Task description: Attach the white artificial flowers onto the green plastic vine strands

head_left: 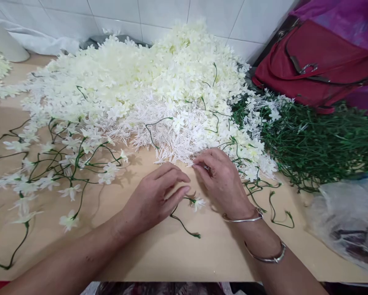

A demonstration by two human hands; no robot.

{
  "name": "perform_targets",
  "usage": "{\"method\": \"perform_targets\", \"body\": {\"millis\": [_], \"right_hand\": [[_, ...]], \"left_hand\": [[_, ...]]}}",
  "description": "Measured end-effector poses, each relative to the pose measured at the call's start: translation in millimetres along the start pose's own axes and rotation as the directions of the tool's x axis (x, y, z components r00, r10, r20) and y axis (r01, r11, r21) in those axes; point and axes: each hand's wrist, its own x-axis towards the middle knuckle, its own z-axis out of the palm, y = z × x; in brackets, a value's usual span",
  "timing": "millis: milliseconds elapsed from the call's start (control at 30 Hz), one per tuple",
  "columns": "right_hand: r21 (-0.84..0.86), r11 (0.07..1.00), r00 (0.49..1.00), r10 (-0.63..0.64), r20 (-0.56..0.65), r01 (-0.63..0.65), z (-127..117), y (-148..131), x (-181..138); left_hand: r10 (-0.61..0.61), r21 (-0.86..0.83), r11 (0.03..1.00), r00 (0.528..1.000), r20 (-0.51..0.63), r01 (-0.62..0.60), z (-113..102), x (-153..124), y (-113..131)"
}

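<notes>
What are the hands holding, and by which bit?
Left hand: nothing that shows. Right hand: by the white sticks; whether it pinches one, I can't tell.

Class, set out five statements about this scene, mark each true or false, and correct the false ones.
1. Stemmed flowers lie left of the left hand. True.
2. Bracelets circle both wrists. False: only the right wrist.
3. The right hand is nearer the red bag than the left hand is. True.
4. The plastic bag lies left of the hands. False: it lies right.
5. The wall is tiled. True.
</notes>
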Motion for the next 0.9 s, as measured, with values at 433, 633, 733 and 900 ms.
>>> {"method": "perform_targets", "body": {"millis": [433, 633, 733, 900], "right_hand": [[0.17, 0.985, 0.946, 0.065, -0.316, -0.011, -8, -9, -3], [0.171, 0.985, 0.956, 0.076, -0.283, -0.028, -12, -11, -1], [0.188, 0.981, 0.954, 0.093, -0.286, -0.039, -15, -11, 0], [0.274, 0.952, 0.934, 0.215, -0.286, -0.135, -15, -8, -1]], "left_hand": [[-0.235, 0.135, 0.931, 0.841, -0.488, 0.339, -14, 12, -21], [-0.254, 0.135, 0.93, 0.862, -0.44, 0.343, -17, 18, -27], [-0.205, 0.159, 0.937, 0.861, -0.466, 0.31, -19, 19, -21], [-0.105, 0.207, 0.957, 0.903, -0.416, 0.206, -18, 15, -11]]}}
